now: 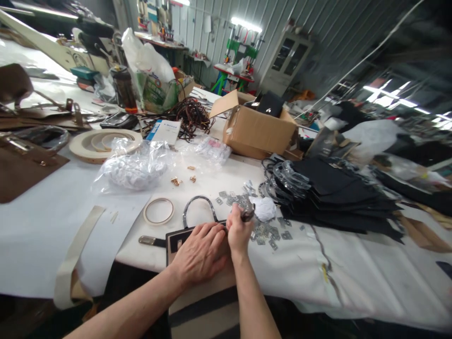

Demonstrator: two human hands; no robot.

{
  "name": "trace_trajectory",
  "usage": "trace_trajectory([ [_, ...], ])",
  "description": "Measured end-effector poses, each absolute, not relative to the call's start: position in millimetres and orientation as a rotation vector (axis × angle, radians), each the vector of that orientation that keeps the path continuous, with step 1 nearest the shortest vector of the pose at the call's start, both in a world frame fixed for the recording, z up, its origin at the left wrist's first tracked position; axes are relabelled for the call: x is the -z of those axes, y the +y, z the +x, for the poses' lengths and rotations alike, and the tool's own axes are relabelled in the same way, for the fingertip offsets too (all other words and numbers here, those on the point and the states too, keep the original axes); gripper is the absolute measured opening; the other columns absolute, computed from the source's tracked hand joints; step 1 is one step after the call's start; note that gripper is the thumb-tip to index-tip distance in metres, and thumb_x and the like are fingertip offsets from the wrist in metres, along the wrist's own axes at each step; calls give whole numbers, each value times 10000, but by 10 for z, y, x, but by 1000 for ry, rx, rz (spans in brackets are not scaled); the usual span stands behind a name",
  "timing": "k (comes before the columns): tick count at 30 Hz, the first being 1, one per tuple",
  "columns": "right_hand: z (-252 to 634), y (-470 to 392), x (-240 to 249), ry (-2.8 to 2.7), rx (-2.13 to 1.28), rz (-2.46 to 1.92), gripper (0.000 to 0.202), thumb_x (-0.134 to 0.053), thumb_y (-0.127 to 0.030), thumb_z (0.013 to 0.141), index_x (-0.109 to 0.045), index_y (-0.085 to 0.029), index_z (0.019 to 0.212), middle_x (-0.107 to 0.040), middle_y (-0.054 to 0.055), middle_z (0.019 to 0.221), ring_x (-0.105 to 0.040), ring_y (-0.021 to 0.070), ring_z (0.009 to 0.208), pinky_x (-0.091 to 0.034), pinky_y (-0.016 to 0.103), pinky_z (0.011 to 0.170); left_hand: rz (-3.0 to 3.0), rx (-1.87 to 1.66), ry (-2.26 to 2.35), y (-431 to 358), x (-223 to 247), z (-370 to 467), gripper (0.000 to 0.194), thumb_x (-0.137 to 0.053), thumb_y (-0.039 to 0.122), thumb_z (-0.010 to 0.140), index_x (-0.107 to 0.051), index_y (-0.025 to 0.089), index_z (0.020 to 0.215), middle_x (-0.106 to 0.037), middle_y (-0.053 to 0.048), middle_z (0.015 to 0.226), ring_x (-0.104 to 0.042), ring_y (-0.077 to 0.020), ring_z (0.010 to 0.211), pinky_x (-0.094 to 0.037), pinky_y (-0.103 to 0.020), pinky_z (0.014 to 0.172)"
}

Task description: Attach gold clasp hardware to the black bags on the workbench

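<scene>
A beige bag panel with dark bands (205,310) lies at the table's front edge, with a dark looped handle (199,198) standing from its top. My left hand (202,249) rests flat on the upper part of the panel, fingers stretched toward the right. Beside it, my right hand (239,230) is closed around a small dark tool (247,214) at the panel's top right corner. The tool's lower part is hidden by my hand. A dark strap with a metal end (147,240) sticks out to the left.
Small metal plates (264,233) and a white bundle (264,208) lie right of my hands. Black panels (339,193) are stacked farther right. Behind are a cardboard box (259,132), a bag of white material (136,167) and gold fittings (175,181). A tape roll (145,212) lies left.
</scene>
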State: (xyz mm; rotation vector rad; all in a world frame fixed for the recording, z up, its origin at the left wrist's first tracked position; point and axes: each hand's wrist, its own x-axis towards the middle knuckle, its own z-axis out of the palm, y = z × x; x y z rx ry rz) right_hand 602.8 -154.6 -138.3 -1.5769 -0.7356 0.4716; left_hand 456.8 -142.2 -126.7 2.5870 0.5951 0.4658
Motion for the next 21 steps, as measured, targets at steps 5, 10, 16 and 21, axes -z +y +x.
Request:
trace_trajectory([
  [5,5942,-1544,1215,-1116,-347,-1713,290,-666,-493,933,-688,-204,938,-695,29,829,-645,188,746,-540,307,715,2628,-507,571,-1441,1315,4567,488,-672,348,902,-552,226,1359,-625,-112,1389,-533,-348,1281,-436,-520,1092],
  [10,6552,-1662,1232,-1104,142,-1829,378,-582,-388,990,-649,-205,1314,-612,162,1326,-558,296,1279,-470,485,1105,2731,-531,571,-1439,1306,4574,459,-624,340,946,-550,212,1380,-608,-103,1435,-521,-323,1329,-445,-494,1108],
  [16,7405,-2135,1395,-1060,132,-2270,591,-722,-283,852,-566,-148,1406,-637,184,1246,-575,341,1216,-482,511,1078,2773,-566,559,-1441,1293,4592,429,-584,395,987,-557,216,1376,-592,-118,1471,-521,-328,1364,-452,-516,1107],
  [21,7423,-3103,1079,-766,598,-2074,655,-646,-412,939,-425,-173,1507,-545,194,1392,-533,315,1309,-471,479,1107,2787,-547,521,-1432,1303,4627,464,-582,438,985,-544,218,1392,-597,-125,1465,-524,-352,1363,-457,-537,1091],
])
